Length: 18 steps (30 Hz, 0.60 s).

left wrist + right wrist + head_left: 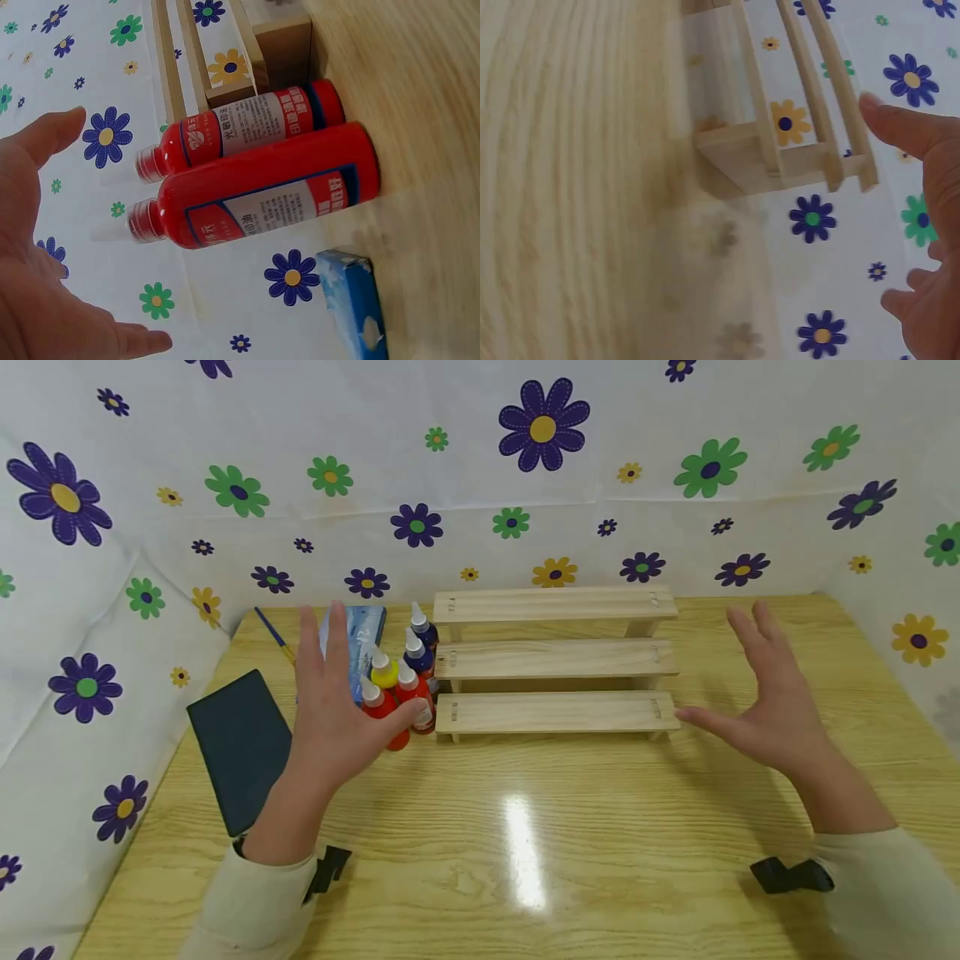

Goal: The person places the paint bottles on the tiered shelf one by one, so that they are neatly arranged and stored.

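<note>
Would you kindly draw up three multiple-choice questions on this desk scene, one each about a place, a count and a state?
1. Where do the paint bottles stand relative to the wooden stepped shelf?
A. On its top step
B. On the table by its left end
C. By its right end

2. How many steps does the shelf have?
A. Two
B. Three
C. Five

3. What is the left hand doing?
A. Hovering open, holding nothing
B. Gripping a red bottle
C. Clenched in a fist

Answers: 1 B, the bottles cluster on the table at the shelf's left end. 2 B, three planks rise in tiers. 3 A, the fingers are spread in front of the bottles, as are those of the right hand.
</note>
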Available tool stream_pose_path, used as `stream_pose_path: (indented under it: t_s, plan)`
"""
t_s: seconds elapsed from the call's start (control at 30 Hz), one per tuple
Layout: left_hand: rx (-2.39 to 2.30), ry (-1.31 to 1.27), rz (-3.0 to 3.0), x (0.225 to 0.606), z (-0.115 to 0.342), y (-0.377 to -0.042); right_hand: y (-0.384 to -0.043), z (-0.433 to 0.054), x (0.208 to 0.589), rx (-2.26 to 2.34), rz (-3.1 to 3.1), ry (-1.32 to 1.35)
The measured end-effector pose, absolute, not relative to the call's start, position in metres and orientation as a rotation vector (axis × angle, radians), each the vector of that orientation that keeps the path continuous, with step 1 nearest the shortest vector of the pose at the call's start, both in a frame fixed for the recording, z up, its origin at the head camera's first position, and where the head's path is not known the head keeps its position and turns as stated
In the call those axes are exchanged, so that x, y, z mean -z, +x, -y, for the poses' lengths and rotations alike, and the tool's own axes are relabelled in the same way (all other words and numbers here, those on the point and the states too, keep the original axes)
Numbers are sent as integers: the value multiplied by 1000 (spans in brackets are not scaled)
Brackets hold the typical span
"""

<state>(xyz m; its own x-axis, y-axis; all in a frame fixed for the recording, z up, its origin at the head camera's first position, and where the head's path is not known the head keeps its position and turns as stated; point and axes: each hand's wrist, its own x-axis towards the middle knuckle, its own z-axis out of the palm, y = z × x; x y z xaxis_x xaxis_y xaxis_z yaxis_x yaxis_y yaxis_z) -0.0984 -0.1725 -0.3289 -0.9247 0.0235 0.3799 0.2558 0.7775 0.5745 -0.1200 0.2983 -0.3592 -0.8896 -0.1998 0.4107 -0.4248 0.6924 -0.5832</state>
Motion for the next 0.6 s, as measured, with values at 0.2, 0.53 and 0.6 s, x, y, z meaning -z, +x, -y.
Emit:
stream_pose_path:
  t_s: [0.2,0.53,0.6]
  plan:
    - [1171,-134,2614,336,175,-97,-129,-290,378,-1496,2579,446]
    - [1609,28,2437,344,182,-94,-137,-278,394,-2221,2221,514]
    - [1694,42,2408,344,183,-94,-137,-277,397,-2245,2204,524]
